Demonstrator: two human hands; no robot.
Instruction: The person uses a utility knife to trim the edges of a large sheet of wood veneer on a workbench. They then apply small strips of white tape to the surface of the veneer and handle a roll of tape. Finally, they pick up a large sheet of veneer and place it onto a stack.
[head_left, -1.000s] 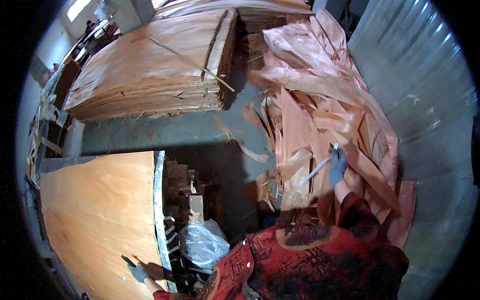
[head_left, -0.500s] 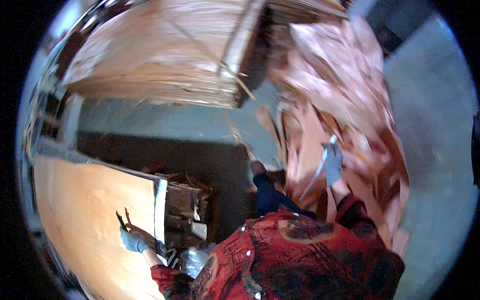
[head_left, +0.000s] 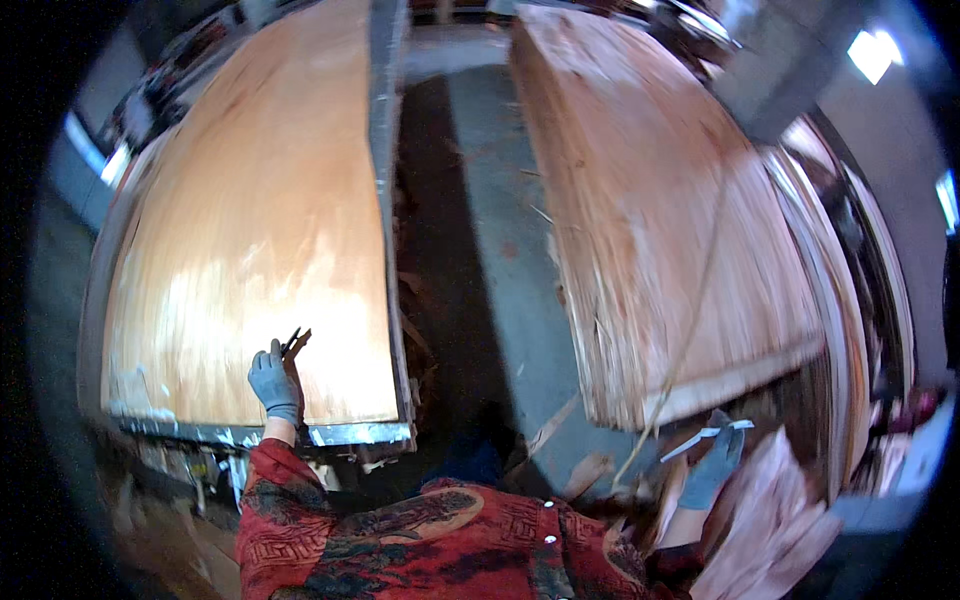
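Observation:
My left hand (head_left: pixel 274 385), in a grey glove, grips a slim black tool (head_left: pixel 291 341) over a smooth pale veneer sheet (head_left: pixel 245 200) on a dark-edged work surface (head_left: pixel 383 438). Its fingers are closed, and the tool's shadow falls on the sheet. My right hand (head_left: pixel 708 470), also gloved, is closed on a thin, pale strip (head_left: pixel 690 442) at lower right, beside crumpled pinkish veneer scraps (head_left: pixel 760 520). Whether the strip is a tool or material I cannot tell.
A thick veneer stack (head_left: pixel 660 230) stands at the right, with a long thin stick (head_left: pixel 690 345) across it. Between it and the work surface runs grey floor (head_left: pixel 490 230) with scraps and shadow. More stacked sheets (head_left: pixel 820 250), a concrete column (head_left: pixel 775 90) and windows (head_left: pixel 875 55) lie beyond.
My view has swung round, so the work surface now stretches away at left and the veneer stack stands at right. My left hand rose in view; my right moved lower. Both keep their items.

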